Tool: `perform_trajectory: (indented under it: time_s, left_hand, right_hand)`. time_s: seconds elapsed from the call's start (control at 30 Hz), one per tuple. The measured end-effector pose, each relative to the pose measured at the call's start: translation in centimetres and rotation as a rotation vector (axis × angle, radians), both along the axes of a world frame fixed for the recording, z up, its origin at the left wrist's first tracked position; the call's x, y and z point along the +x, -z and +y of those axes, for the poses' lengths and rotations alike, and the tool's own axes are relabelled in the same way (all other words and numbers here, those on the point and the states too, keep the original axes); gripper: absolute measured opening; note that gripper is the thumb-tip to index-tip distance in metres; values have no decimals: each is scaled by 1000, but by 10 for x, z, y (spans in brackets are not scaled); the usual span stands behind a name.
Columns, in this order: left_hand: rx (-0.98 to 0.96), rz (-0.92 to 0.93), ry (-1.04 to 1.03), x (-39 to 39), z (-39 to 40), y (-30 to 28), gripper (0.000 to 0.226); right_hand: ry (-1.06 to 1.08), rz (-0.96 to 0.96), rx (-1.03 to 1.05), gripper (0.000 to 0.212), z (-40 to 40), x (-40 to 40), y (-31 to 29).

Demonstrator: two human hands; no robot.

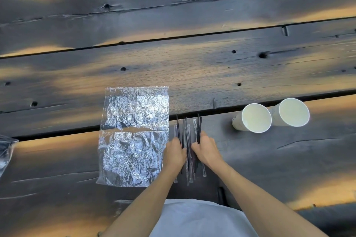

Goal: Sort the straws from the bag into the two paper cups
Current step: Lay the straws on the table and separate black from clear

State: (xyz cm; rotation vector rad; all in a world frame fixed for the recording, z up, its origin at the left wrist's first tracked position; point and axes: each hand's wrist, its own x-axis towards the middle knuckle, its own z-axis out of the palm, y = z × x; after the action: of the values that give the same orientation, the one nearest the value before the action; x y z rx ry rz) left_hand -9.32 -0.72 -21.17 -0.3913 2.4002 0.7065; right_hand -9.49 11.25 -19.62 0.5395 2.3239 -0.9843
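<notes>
Several straws (187, 134), some black and some clear-wrapped, lie side by side on the dark wooden table (192, 67) near its front edge. My left hand (174, 153) rests on their left side, fingers curled against a black straw. My right hand (207, 150) pinches two black straws (199, 127) on the right side of the pile. A crumpled, flat clear plastic bag (133, 136) lies just left of the straws. Two white paper cups, one nearer (252, 118) and one farther right (290, 112), stand empty to the right.
Another clear plastic bag (5, 150) pokes in at the left edge. Gaps run between the table planks. My white shirt (202, 219) shows at the bottom, against the table's front edge.
</notes>
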Motion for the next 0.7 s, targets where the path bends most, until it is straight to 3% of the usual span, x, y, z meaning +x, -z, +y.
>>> perform_trajectory:
  time_s: [0.1, 0.27, 0.53, 0.7]
  left_hand:
    - [28, -44, -15, -7, -1, -1, 20]
    - [161, -21, -142, -17, -14, -4, 17]
    - [343, -17, -263, -10, -33, -2, 16]
    - [405, -42, -282, -4, -30, -4, 18]
  right_hand:
    - [-4, 44, -30, 8, -2, 1, 1]
    - [-17, 49, -65, 21, -8, -3, 6]
    - [137, -7, 97, 10, -3, -4, 9]
    - [114, -46, 204, 29, -3, -9, 14]
